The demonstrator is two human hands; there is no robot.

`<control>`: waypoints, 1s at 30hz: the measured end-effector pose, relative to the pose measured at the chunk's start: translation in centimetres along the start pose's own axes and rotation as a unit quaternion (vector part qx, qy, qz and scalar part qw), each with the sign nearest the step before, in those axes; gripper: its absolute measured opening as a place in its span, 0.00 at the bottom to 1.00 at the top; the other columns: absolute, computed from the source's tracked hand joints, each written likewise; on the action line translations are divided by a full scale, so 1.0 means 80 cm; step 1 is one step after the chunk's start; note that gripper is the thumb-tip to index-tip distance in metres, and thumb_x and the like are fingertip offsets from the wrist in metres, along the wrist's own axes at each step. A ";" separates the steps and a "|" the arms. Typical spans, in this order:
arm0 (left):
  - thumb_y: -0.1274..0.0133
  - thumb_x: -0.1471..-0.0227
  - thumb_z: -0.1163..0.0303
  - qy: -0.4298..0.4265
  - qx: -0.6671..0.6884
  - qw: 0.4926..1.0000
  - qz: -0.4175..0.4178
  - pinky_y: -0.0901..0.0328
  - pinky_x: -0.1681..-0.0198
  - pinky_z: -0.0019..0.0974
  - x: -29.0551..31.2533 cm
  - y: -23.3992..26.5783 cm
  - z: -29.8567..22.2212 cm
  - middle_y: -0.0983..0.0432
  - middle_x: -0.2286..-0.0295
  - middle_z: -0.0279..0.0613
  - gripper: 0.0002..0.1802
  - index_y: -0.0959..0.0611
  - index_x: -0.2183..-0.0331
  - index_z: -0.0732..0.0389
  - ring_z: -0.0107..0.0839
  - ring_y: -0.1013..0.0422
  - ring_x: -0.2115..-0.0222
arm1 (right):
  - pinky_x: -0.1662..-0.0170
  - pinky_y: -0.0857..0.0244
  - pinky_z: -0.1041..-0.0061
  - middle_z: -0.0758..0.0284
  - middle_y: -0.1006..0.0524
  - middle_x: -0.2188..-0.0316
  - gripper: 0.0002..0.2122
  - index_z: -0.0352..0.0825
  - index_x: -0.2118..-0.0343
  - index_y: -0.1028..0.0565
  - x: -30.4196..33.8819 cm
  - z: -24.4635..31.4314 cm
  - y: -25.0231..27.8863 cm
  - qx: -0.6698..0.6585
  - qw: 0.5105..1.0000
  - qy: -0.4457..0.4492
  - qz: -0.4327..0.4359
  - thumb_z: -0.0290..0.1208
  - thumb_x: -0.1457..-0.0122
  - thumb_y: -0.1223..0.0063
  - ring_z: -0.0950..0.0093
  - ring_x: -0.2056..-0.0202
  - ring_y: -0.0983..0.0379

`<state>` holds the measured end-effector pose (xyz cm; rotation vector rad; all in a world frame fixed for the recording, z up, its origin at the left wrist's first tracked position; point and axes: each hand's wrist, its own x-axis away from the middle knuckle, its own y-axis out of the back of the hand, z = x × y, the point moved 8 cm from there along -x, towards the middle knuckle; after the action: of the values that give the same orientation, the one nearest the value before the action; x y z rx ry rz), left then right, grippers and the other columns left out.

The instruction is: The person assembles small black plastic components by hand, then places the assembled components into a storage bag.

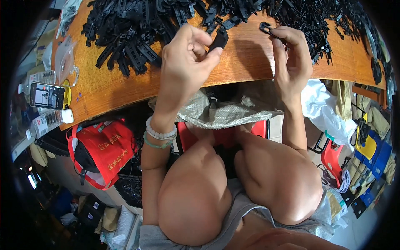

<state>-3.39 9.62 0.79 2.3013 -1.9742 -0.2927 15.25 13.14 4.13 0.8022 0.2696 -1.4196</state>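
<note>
Above the wooden table [246, 62], my left hand [187, 62] pinches a short black plastic piece [219, 39] between thumb and fingers. To its right, my right hand [291, 56] grips a small black plastic clip [265, 27] with a looped end; the fingers cover its other end. The two parts are apart. Beyond my left hand lies a heap of long black plastic strips [143, 50]. Past my right hand spreads a pile of smaller black plastic parts [312, 25]. A bracelet of pale beads [160, 132] circles my left wrist.
A woven sack [233, 112] hangs at the table's near edge above my knees. On the left are a phone [46, 96] and clear bottles [43, 124]. Below them sits a red bag [106, 146]. White plastic sheeting [325, 108] and a yellow chair [366, 143] stand right.
</note>
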 end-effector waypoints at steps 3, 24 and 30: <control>0.46 0.56 0.83 0.031 0.133 0.991 -0.003 0.33 0.67 0.23 0.005 0.005 0.001 0.26 0.69 0.43 0.07 0.27 0.70 0.70 0.23 0.28 0.71 | 0.67 0.34 0.84 0.64 0.25 0.72 0.07 0.27 0.64 0.25 0.009 0.005 -0.016 -0.177 0.971 -0.134 0.093 0.16 0.47 0.50 0.80 0.71 0.29; 0.44 0.55 0.75 -0.190 -0.113 0.972 0.073 0.35 0.78 0.38 0.032 -0.025 -0.047 0.27 0.77 0.55 0.15 0.25 0.63 0.70 0.47 0.28 0.79 | 0.67 0.34 0.75 0.60 0.25 0.68 0.14 0.30 0.64 0.24 0.005 0.036 -0.020 0.018 0.988 0.091 0.122 0.26 0.56 0.40 0.70 0.69 0.27; 0.46 0.55 0.76 -0.182 -0.128 0.969 0.111 0.35 0.75 0.42 0.034 -0.031 -0.050 0.27 0.74 0.56 0.16 0.26 0.61 0.70 0.49 0.28 0.75 | 0.64 0.33 0.74 0.60 0.26 0.67 0.18 0.29 0.58 0.27 0.017 0.018 -0.036 -0.087 0.962 -0.041 0.256 0.26 0.54 0.41 0.68 0.67 0.28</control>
<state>0.23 7.14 4.01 1.9510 -2.1728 -0.9456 12.39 11.33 3.38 0.6096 0.1076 -0.9239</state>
